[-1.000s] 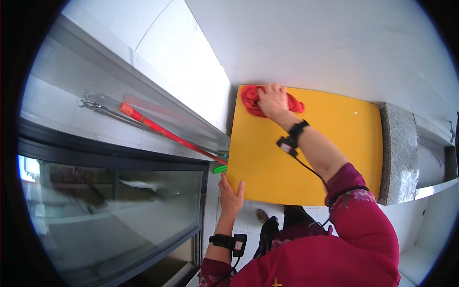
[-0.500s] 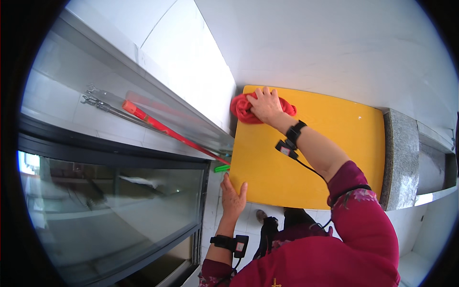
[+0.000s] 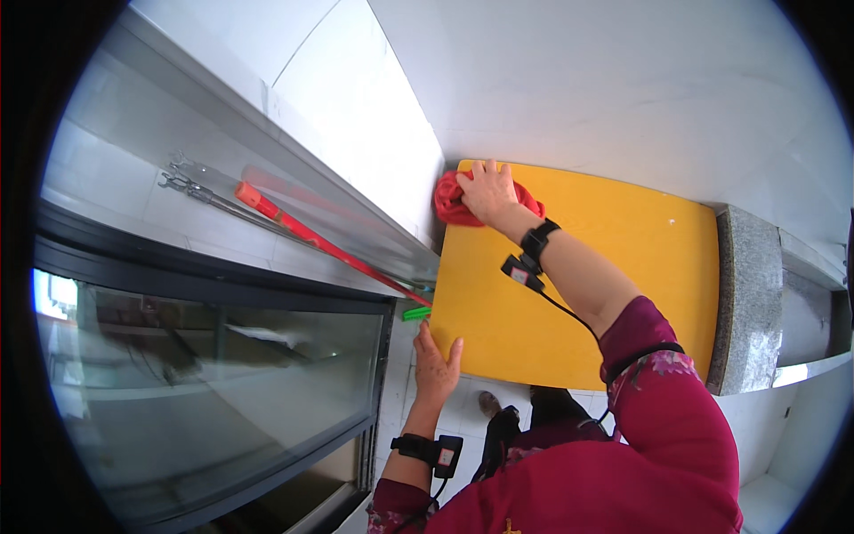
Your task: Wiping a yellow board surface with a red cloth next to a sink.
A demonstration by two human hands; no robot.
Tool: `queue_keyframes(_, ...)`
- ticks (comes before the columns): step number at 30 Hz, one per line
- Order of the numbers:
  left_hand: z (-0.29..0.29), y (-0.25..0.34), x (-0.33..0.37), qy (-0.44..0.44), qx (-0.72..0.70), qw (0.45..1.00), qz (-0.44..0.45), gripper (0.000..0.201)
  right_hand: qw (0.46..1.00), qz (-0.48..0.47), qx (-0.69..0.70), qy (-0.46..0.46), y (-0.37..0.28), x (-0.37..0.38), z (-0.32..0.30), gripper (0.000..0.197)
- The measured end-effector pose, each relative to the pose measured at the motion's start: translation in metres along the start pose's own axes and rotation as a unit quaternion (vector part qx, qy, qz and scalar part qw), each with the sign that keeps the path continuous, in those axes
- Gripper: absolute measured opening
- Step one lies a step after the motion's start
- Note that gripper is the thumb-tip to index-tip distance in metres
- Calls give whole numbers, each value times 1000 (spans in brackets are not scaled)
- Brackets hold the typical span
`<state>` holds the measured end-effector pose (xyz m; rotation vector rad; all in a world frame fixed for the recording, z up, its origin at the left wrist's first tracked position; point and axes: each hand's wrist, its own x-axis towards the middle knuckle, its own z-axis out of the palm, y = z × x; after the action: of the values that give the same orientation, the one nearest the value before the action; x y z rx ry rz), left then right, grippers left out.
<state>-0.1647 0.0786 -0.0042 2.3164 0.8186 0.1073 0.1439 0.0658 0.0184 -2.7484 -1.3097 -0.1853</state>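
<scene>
A red cloth lies bunched at the far left corner of a yellow tabletop. My right hand presses down on the cloth with its fingers over it, and folds of red show on both sides. At the near left corner of the tabletop is my left hand, its thumb held apart from the fingers. It is at the edge of the board; whether the fingers hook under it I cannot tell. Black bands with small boxes and cables sit on both wrists.
A red pole and a metal rod with a forked end lean left of the table, by a green brush-like piece. A dark-framed glass pane stands at lower left. White walls meet behind the table; a grey stone block adjoins its right side.
My right hand has shifted slightly left over the tabletop, and the cloth is bunched a little tighter at the corner. The left hand stays at the near corner.
</scene>
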Motion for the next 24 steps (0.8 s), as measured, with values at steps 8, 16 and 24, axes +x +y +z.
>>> queue_keyframes(8,-3,-1,2,-11,-24,1000,0,74,997,78,-21,-14,21,13,3,31)
queue_keyframes(16,7,-7,-1,11,-25,999,25,74,923,360,-121,-57,202,-183,-34,37)
queue_keyframes(24,8,-5,4,-12,-38,999,18,78,857,497,-126,-58,216,-241,-35,46)
